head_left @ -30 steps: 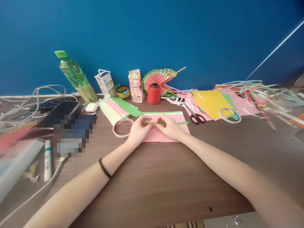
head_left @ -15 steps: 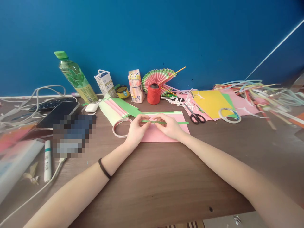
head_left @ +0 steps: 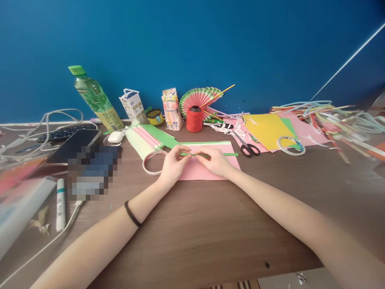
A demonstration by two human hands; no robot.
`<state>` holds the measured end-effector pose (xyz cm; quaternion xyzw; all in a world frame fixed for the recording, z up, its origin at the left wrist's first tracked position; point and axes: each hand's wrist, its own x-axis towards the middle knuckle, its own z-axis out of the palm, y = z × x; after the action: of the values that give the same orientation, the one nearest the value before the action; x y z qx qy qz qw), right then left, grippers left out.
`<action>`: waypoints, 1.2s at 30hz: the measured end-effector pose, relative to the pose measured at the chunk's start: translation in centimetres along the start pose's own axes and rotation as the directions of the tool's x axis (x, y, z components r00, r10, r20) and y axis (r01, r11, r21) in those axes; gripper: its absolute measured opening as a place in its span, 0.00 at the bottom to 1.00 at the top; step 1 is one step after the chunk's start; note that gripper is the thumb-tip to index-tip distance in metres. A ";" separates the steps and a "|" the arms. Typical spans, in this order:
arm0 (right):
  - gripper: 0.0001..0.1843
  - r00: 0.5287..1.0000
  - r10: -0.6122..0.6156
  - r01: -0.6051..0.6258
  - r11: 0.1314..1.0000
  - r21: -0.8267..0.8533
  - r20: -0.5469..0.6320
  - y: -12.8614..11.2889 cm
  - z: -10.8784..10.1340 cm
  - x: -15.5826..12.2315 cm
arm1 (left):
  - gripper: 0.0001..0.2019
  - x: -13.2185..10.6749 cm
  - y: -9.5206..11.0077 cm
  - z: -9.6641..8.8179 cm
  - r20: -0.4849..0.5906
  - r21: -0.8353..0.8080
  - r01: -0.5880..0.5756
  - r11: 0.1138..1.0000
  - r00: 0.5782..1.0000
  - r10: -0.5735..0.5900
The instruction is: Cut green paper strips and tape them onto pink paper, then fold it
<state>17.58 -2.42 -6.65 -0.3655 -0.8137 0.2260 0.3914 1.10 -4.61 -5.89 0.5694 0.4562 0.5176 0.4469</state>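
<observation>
Head view, entry one: a narrow green paper strip (head_left: 229, 154), held by both hands low over a pink paper sheet (head_left: 200, 172) that lies flat on the brown wooden table (head_left: 192, 224). Hazards, as we judge them: the strip is so thin that a pull from the two hands in opposite directions could tear it between the pinches. A slight twist of either wrist could kink it or leave a crease. The free right end, which sticks out unsupported toward the black-handled scissors (head_left: 248, 149), could droop and catch on the sheet edge. A loosened pinch could let the strip drop askew. Grip: the left hand (head_left: 174, 166) is closed thumb to forefinger on the strip's left end. The right hand (head_left: 215, 160) is closed the same way nearer its middle, with the other fingers curled under. Appearance: the strip is long, flat, even in width, bright green, and runs nearly level from left to right, parallel to the sheet's far edge. We cannot tell from this angle whether it touches the sheet or sits just above it. Adjacent: a white ring of adhesive tape (head_left: 146, 168), just left of the left hand.
</observation>
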 end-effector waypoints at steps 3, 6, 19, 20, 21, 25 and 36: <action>0.09 0.999 -0.017 0.016 1.000 -0.023 -0.037 0.0 0.1 -0.1 | 0.09 0.0 0.0 0.1 -0.014 0.002 0.010 1.000 1.000 -0.010; 0.10 0.993 -0.051 0.043 0.996 -0.075 -0.107 -0.1 0.1 -0.2 | 0.11 0.1 0.0 0.1 -0.034 -0.072 0.055 0.996 0.998 -0.058; 0.17 0.971 -0.137 0.097 0.975 -0.200 -0.196 -0.3 -0.1 -0.2 | 0.09 0.1 0.1 0.1 0.032 -0.054 0.037 0.998 0.999 -0.035; 0.18 0.972 -0.132 0.093 0.975 -0.200 -0.193 -0.4 -0.2 -0.2 | 0.09 0.1 0.0 0.1 0.026 -0.041 0.022 0.999 0.999 -0.021; 0.20 0.974 -0.129 0.092 0.977 -0.193 -0.187 -0.4 -0.3 -0.2 | 0.09 0.1 -0.1 0.1 0.025 -0.024 0.005 1.000 1.000 -0.004; 0.17 0.980 -0.124 0.097 0.980 -0.174 -0.155 -0.6 -0.6 -0.3 | 0.10 0.1 -0.4 0.0 0.044 0.047 -0.057 0.997 0.997 0.055; 0.09 0.982 -0.146 0.106 0.950 -0.294 -0.118 -0.5 -0.1 -0.1 | 0.08 0.0 0.0 0.2 0.064 0.086 -0.101 0.991 0.993 0.095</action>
<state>17.51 -2.78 -6.27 -0.3803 -0.8304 0.0548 0.4035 1.32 -4.64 -5.94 0.6256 0.4368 0.5010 0.4085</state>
